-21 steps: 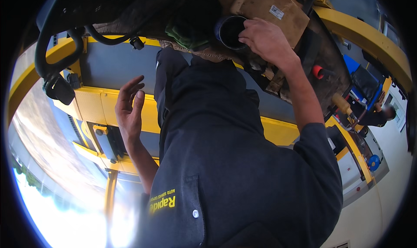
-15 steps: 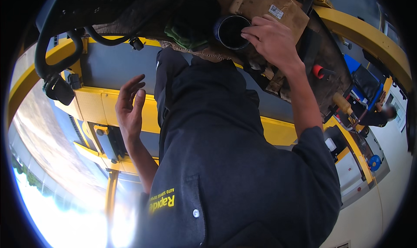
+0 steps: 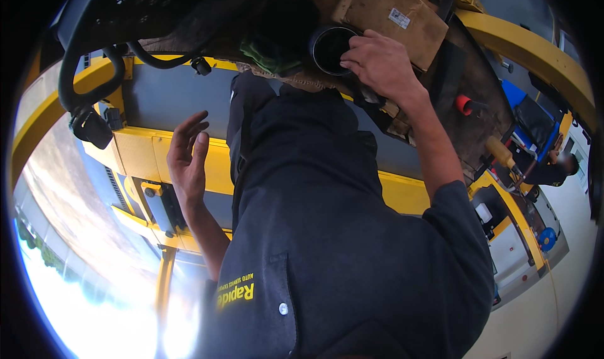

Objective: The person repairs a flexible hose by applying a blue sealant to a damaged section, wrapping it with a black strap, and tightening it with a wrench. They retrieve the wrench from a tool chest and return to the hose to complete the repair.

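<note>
My right hand [image 3: 380,63] is at the right side of a dark round container [image 3: 321,52] with a thin pale rim and a black inside. Its fingers are bent and drawn together, with the tips over the rim; whether they pinch the rim or something small inside is hidden. The container stands on the dirty, dark worktop near its front edge. Away from the worktop, my left hand [image 3: 189,154] hangs in the air with its fingers apart and holds nothing. Dark smudges mark its fingertips.
Behind the container lies a stained cardboard box [image 3: 390,19]. A green and black cloth [image 3: 270,57] is left of it. Farther right are a red-ended part [image 3: 464,105] and a yellow-handled tool [image 3: 499,151]. Another person [image 3: 553,170] is at the far right. A black hose [image 3: 66,88] hangs left.
My right hand has shifted left and toward me along the container's rim. The container has moved slightly left. My left hand has stayed nearly still.
</note>
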Action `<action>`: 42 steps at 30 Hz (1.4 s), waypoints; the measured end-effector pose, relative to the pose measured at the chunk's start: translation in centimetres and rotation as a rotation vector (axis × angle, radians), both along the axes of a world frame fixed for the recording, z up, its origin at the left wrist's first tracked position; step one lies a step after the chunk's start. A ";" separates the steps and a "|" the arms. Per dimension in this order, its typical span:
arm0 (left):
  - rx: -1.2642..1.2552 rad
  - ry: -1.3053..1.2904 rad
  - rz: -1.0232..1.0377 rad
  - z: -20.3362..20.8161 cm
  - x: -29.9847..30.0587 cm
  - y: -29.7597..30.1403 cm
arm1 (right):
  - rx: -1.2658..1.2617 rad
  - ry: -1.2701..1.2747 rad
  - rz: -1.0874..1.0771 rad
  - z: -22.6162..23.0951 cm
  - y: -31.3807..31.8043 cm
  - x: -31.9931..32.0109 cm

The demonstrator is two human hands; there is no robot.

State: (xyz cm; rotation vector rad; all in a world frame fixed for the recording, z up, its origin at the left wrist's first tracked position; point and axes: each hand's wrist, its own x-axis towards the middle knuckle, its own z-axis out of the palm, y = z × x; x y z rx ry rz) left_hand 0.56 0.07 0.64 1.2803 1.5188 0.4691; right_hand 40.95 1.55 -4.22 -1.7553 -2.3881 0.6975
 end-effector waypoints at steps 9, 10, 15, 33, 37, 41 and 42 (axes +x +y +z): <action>0.006 -0.020 0.018 0.2 0.2 0.0 | 0.073 0.041 -0.111 2.1 0.5 -0.3; 0.006 -0.021 0.022 0.2 0.2 0.1 | 0.049 0.051 -0.103 2.6 0.4 -0.5; 0.016 0.011 0.066 0.8 0.7 0.5 | 0.051 0.053 -0.071 0.9 -0.1 -0.6; 0.379 -0.196 0.592 5.7 -0.1 2.9 | 0.465 1.096 -0.445 8.8 2.2 0.5; 0.529 -0.202 0.528 5.5 1.7 5.1 | 0.520 1.460 -0.459 8.9 5.5 -1.3; 0.567 -0.090 0.565 7.3 3.6 5.7 | 0.445 1.502 -0.436 12.1 8.8 -6.9; 0.594 -0.064 0.591 7.3 3.6 5.3 | 0.425 1.489 -0.381 12.3 9.8 -8.4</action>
